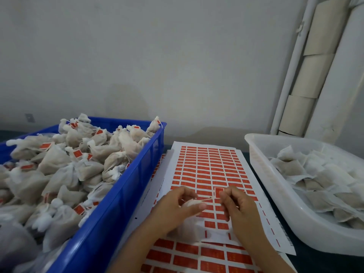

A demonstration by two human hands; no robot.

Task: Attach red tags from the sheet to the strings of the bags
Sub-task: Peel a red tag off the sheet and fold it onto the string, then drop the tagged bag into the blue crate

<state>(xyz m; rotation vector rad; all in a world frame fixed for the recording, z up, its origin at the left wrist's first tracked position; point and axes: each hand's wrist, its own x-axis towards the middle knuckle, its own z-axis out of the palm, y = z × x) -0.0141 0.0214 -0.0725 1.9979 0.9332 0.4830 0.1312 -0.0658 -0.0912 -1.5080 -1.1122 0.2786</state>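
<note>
Your left hand (177,205) grips a small white bag (192,203) just above the near middle of the sheet of red tags (208,166), fingers curled round its gathered neck. The bag's string (206,198) runs taut to your right hand (236,205), whose fingertips pinch its far end; whether a tag is already caught there you cannot tell. The sheet lies along the middle of the counter (299,261), over other tag sheets (197,257) reaching the near edge. Along the counter's left side stands a blue crate (110,203) heaped with tied bags (59,170), many showing red tags. On the right side sits a white tub (275,194) holding flat, untied bags (315,174). Behind, rolls of pale material (309,75) lean in the wall's corner.
</note>
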